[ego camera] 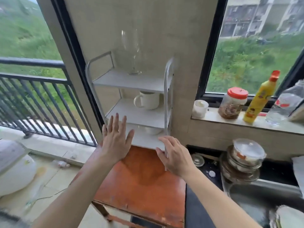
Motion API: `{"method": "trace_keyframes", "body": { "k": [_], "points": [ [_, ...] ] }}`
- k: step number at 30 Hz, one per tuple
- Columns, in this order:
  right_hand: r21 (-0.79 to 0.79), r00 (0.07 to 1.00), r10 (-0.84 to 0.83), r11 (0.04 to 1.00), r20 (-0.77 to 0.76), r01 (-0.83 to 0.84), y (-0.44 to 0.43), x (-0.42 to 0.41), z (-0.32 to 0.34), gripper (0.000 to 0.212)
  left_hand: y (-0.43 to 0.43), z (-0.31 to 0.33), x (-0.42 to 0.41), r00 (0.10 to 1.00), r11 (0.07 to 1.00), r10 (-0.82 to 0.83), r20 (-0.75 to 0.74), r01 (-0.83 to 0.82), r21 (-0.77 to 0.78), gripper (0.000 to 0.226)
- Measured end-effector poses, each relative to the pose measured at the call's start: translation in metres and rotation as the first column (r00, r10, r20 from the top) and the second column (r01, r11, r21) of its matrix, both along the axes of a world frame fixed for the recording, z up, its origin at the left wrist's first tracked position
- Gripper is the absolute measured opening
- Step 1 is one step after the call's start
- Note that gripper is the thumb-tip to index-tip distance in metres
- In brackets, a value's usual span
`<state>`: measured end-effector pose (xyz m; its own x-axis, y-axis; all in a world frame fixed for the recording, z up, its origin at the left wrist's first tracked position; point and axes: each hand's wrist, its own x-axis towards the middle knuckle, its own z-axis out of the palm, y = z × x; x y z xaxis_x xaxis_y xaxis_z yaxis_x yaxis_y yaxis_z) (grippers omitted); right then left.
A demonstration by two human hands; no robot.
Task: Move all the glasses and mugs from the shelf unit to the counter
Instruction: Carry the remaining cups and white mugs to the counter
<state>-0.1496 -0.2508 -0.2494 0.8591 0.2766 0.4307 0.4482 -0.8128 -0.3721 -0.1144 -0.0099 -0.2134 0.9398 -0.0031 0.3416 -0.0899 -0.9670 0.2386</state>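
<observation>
Reach step: your left hand (116, 139) and right hand (174, 155) hover splayed and empty; next, grip the white mug (148, 100) by its handle.

Shelf unit (115, 79): white boards in a silver metal frame, bearing a clear, colourless glass (131, 51), a cream-white mug (148, 100) and a white bowl (151, 130). It stands on an orange-brown table top (139, 186) with pale scuffs, against a plain beige wall (156, 22) edged by a black window frame (209, 63). Sill items: a yellow bottle (259, 99) with an orange-red cap, and a clear jar (233, 104) with a red lid.
</observation>
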Motion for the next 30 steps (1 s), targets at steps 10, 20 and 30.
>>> {"method": "trace_keyframes", "body": {
  "k": [10, 20, 30],
  "points": [
    [0.107, 0.880, -0.105, 0.979, -0.464, 0.173, 0.086, 0.071, -0.052, 0.049, 0.070, -0.039, 0.067, 0.972, 0.969, -0.228, -0.047, 0.232, 0.088, 0.068],
    [0.313, 0.815, -0.146, 0.874, -0.561, 0.372, 0.143, 0.147, -0.083, 0.068, 0.073, -0.048, 0.072, 0.972, 0.969, -0.235, 0.010, 0.233, 0.087, 0.078],
    [0.398, 0.829, -0.205, 0.801, -0.520, 0.448, 0.141, 0.143, -0.086, 0.030, 0.071, -0.042, 0.071, 0.969, 0.969, -0.244, 0.032, 0.243, 0.035, 0.065]
  ]
}}
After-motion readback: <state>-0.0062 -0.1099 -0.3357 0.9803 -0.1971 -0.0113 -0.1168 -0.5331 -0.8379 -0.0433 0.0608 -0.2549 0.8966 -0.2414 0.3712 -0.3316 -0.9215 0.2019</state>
